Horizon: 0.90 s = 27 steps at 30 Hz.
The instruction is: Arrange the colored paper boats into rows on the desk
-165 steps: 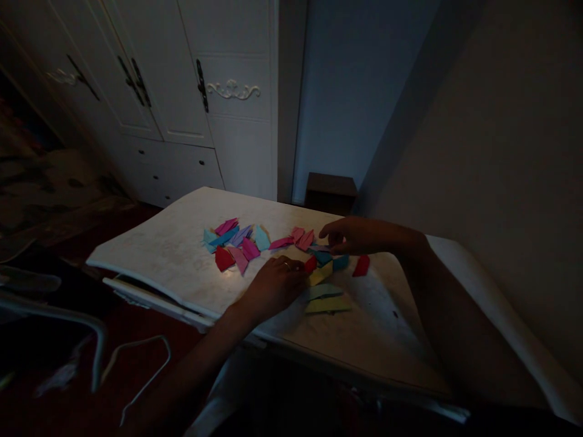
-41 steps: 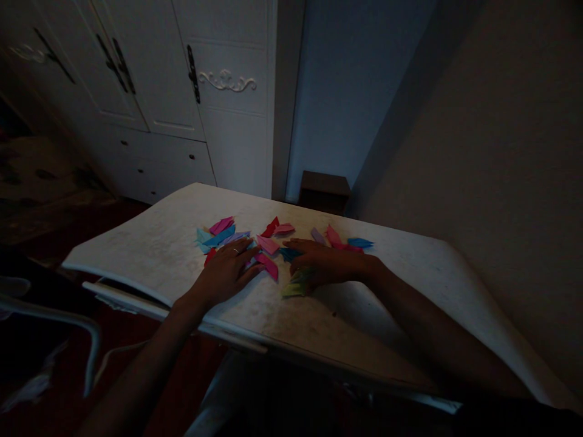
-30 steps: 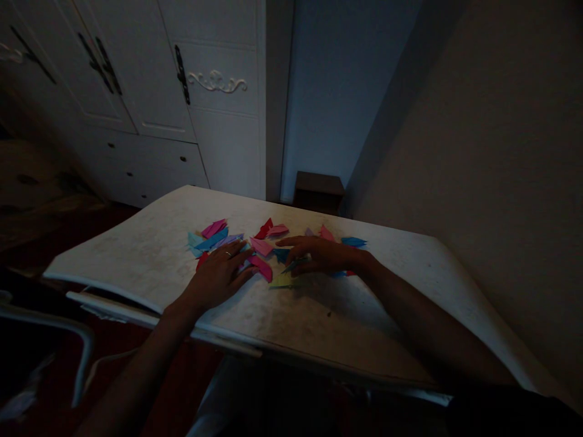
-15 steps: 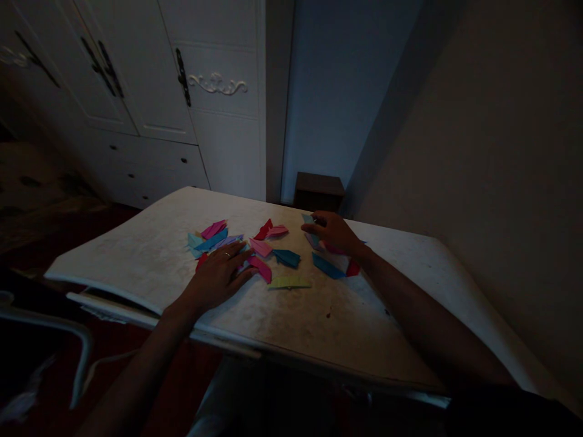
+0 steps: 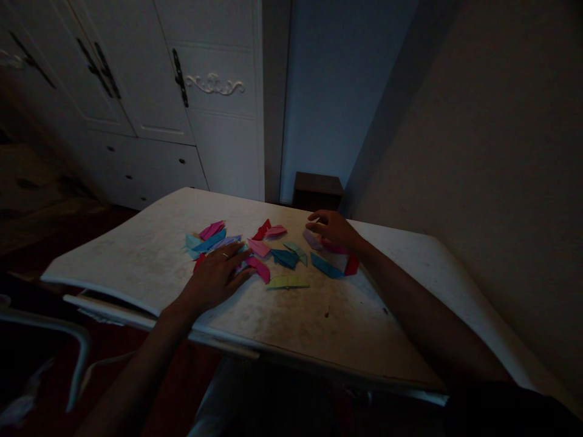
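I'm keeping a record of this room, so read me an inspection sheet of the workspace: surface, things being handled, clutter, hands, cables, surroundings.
Surface: pale tabletop, smudged.
Things: folded paper-like pieces in several colours, overlapping in the left-hand cluster; yellow-green piece nearest the front edge.
Clutter: dark speck on the tabletop; pale bent tube at lower left, identity unclear.
Grip: left hand spread over the cluster; right hand beside the lavender piece, contact unclear.
Cables: nothing seen.
Surroundings: white wardrobe, brown box-like furniture; dim light.
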Tool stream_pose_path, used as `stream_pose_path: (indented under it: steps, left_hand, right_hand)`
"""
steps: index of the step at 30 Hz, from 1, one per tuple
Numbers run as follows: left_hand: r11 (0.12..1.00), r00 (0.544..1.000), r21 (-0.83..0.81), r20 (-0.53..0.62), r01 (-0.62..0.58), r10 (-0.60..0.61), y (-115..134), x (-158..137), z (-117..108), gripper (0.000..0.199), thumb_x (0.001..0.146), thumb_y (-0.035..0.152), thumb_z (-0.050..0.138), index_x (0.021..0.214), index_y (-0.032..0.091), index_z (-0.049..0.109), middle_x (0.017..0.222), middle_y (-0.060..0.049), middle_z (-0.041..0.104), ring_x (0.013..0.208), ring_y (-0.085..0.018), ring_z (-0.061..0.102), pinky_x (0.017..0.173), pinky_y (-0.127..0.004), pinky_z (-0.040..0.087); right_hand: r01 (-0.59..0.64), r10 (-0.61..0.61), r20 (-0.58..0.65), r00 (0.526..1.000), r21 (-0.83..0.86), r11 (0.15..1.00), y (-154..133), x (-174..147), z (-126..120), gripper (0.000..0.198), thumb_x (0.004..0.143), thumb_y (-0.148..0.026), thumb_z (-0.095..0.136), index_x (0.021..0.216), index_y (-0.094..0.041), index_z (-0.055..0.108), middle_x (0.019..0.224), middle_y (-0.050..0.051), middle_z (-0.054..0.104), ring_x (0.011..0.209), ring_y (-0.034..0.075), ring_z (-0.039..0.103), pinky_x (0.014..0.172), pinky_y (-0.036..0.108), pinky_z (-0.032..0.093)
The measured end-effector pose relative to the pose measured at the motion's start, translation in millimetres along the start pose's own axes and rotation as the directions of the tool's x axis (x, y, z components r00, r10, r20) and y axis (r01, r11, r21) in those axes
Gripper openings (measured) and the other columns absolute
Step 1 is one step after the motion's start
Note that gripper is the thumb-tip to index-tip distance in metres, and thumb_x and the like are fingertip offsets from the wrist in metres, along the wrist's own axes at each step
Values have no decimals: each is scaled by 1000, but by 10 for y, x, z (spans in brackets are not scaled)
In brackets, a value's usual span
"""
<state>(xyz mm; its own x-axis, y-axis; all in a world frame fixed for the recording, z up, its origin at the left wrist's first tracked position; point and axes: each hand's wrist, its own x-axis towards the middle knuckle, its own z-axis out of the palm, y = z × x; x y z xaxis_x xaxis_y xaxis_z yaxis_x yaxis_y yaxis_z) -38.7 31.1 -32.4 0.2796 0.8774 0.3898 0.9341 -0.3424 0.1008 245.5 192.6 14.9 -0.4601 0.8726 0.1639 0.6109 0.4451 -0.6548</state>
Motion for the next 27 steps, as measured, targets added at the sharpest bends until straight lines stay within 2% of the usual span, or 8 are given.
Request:
stream_pose_path:
  steps: [4, 8, 10, 13, 17, 20, 24, 27]
  left_hand:
    - [1000, 1000, -16, -16, 8, -8, -11, -4, 16, 56, 93, 60, 38, 126, 21, 62, 135, -14, 59, 126, -30, 53, 106, -50, 44]
    - [1000, 1000, -24, -11, 5, -5, -20, -7, 22, 59, 93, 62, 37, 125, 19, 63, 135, -15, 59, 126, -31, 54, 106, -51, 43]
    - [1000, 1000, -25, -15, 6, -6, -21, -7, 19, 61, 93, 62, 36, 125, 19, 64, 134, -15, 59, 126, -32, 54, 106, -51, 44]
    - [1000, 1000, -28, -25, 8, -9, -21, -8, 14, 63, 92, 63, 35, 124, 17, 65, 134, -17, 59, 126, -32, 54, 105, -52, 44]
    - [1000, 1000, -20, -19, 13, -14, -23, -11, 8, 63, 92, 64, 35, 124, 18, 65, 134, -16, 59, 125, -32, 54, 104, -51, 45]
    - [1000, 1000, -6, -4, 12, -12, -22, -10, 2, 63, 93, 64, 33, 124, 18, 64, 135, -16, 59, 126, -31, 54, 105, -50, 44]
    - [1000, 1000, 11, 11, 11, -11, -14, -3, -6, 65, 94, 63, 31, 125, 17, 63, 135, -16, 58, 126, -31, 54, 106, -49, 43]
    - [1000, 1000, -1, 2, 11, -11, -13, -1, -4, 66, 93, 64, 31, 125, 17, 64, 135, -17, 59, 126, -31, 54, 106, -50, 43]
  right_hand:
    - [-81, 83, 38, 996, -51, 995, 106, 34, -338, 27, 86, -27, 63, 109, -12, 66, 92, 8, 72, 58, 11, 63, 55, 22, 47]
    - [-134, 179, 119, 977, -312, 941, 289, 13, -654, 27, 81, -24, 69, 106, -14, 69, 95, 10, 73, 67, 15, 67, 61, 24, 51]
    - [-204, 273, 113, 956, -414, 887, 372, -20, -765, 34, 76, -24, 74, 109, -15, 69, 102, 12, 72, 74, 19, 68, 60, 25, 53]
    - [-335, 420, 118, 900, -429, 839, 456, -77, -881, 46, 74, -21, 76, 118, -15, 66, 113, 15, 68, 78, 22, 69, 56, 26, 55]
    - [-426, 510, 142, 848, -390, 816, 510, -146, -981, 52, 74, -16, 74, 124, -15, 61, 119, 16, 65, 86, 23, 69, 56, 26, 56]
    - [-481, 574, 133, 808, -413, 773, 529, -194, -1006, 48, 78, -20, 71, 124, -16, 60, 115, 17, 67, 88, 25, 69, 55, 28, 56]
    - [-475, 566, 42, 824, -495, 728, 515, -249, -966, 34, 81, -31, 69, 111, -15, 66, 120, 21, 64, 93, 31, 67, 53, 32, 56]
    - [-436, 547, 146, 825, -451, 779, 455, -281, -889, 37, 85, -44, 63, 107, -16, 67, 124, 20, 61, 92, 30, 67, 54, 33, 57]
